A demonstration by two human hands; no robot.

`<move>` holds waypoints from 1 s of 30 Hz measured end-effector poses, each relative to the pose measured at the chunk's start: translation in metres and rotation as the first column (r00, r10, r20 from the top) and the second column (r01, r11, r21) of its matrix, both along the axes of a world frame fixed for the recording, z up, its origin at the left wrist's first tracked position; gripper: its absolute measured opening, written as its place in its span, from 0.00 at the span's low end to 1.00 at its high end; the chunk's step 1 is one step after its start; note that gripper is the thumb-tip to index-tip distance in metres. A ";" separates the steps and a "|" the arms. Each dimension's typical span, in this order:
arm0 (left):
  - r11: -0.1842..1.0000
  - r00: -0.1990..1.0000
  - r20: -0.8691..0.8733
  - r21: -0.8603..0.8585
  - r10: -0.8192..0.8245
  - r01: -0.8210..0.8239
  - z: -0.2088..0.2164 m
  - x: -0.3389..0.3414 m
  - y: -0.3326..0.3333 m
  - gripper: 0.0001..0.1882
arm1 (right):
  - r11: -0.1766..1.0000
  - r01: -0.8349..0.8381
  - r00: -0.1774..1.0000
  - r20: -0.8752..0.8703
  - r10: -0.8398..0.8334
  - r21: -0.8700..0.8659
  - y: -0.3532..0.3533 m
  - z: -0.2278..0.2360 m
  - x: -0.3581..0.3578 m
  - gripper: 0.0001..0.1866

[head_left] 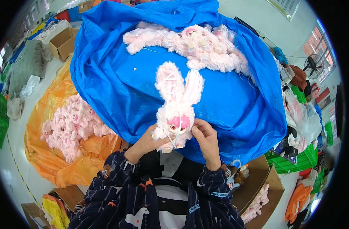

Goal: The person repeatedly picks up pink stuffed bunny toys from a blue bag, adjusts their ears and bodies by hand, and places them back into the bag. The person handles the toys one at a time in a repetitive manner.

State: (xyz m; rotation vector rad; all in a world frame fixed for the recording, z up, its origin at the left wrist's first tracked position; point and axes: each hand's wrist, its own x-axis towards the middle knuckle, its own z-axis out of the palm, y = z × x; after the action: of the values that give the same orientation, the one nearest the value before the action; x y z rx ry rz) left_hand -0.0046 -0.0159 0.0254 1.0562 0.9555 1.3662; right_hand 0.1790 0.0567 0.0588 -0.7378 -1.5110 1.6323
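Note:
A pale pink plush rabbit doll [175, 105] with long upright ears and a pink-fringed face is held upright, facing me, over the near edge of a blue tarp [140, 87]. White lacing crosses one ear, and a white string hangs down over the face. My left hand [146, 141] is closed around the doll's lower left side, its fingers partly hidden behind the plush. At the doll's right side, my right hand [205, 139] pinches the fur beside the face with thumb and forefinger. More pink plush dolls [205, 44] lie heaped along the tarp's far side.
An orange sack [41, 114] at the left holds many pink plush toys [73, 126]. Cardboard boxes stand at far left [64, 42] and lower right [254, 179], the latter with plush toys inside. A green crate [296, 160] stands at the right.

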 end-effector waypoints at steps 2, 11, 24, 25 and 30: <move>0.999 0.999 0.022 0.000 -0.036 0.036 -0.002 -0.003 -0.001 0.24 | 0.999 -0.019 1.000 0.004 0.019 0.030 -0.001 -0.001 0.000 0.14; 0.998 0.998 0.018 0.017 -0.067 0.066 -0.008 -0.001 -0.003 0.25 | 0.990 0.099 0.995 -0.010 -0.099 0.097 -0.002 0.007 0.003 0.16; 0.993 0.986 0.161 -0.109 -0.038 0.056 -0.018 -0.001 0.004 0.24 | 0.922 -0.182 0.971 0.210 0.114 0.341 -0.008 0.032 0.026 0.05; 0.993 0.984 0.175 -0.109 -0.023 0.043 -0.022 -0.002 0.005 0.24 | 0.858 -0.437 0.890 0.270 0.368 0.270 -0.007 0.041 0.029 0.08; 0.987 0.981 0.154 -0.094 -0.118 0.133 -0.022 -0.004 0.004 0.24 | 0.986 -0.103 0.948 0.312 0.057 0.133 -0.002 0.030 0.030 0.13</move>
State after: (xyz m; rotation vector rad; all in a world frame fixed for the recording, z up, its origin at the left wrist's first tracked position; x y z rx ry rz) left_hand -0.0082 -0.0119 0.0033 0.9080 0.8280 1.2585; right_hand 0.2094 0.0543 0.0883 -0.8894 -1.8834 1.4935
